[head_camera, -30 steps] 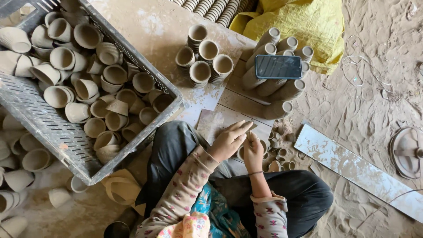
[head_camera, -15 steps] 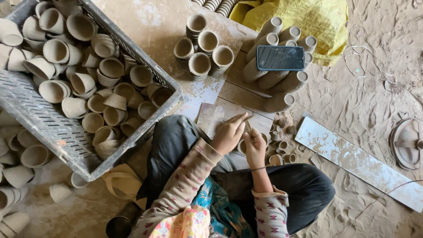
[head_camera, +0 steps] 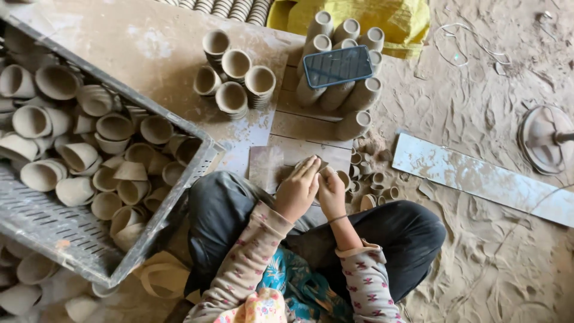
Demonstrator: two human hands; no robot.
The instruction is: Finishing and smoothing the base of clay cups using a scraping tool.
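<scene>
Sandy, trodden ground spreads under a person sitting cross-legged at a low wooden board. Nearest, the left hand and right hand meet over the board's front edge, fingers curled close together around a small clay cup, seemingly steadying it between both palms; most of the cup is hidden. Just right of the hands lie several tiny clay pieces. To the left, a grey plastic crate holds many loose cups within arm's reach. Farther off, stacked cups stand on the board, and a phone rests flat across a second stack, before a yellow sack.
</scene>
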